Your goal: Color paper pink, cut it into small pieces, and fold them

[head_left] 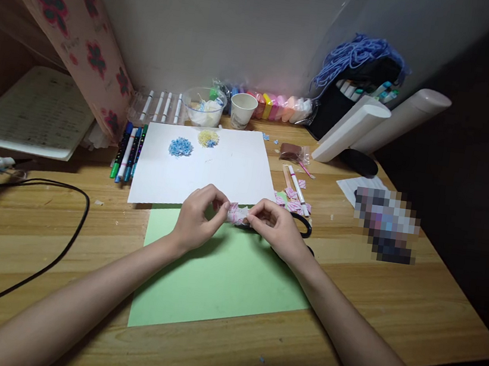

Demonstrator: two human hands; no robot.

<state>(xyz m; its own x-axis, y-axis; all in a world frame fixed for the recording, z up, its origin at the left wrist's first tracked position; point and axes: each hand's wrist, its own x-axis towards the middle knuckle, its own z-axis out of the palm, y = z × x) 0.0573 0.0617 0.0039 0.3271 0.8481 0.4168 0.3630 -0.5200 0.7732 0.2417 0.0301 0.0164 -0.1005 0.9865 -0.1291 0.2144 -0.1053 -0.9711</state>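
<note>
On the worktop (412, 313), the far sheet (227, 175) lies just beyond the near sheet (213, 287) and bears two clumps (181, 147). Pens (126, 154) lie left of it, scraps (291, 193) right. Behind it stand a bowl (201, 121) and, right of that, a cup (242, 114). Further right, two bottles (353, 131) stand beside a pen holder (331, 110). Above the near sheet, a piece (237, 213) is between left hand (201, 216) and right hand (277, 226).

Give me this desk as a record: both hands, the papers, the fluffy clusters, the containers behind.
Left hand: pinches one end of a pink-and-white scrap
Right hand: pinches its other end
Green sheet: beneath the hands
White sheet: beyond, overlapping the green sheet
On white sheet: blue cluster; yellow cluster with a blue patch
Containers: clear bowl, paper cup
</note>
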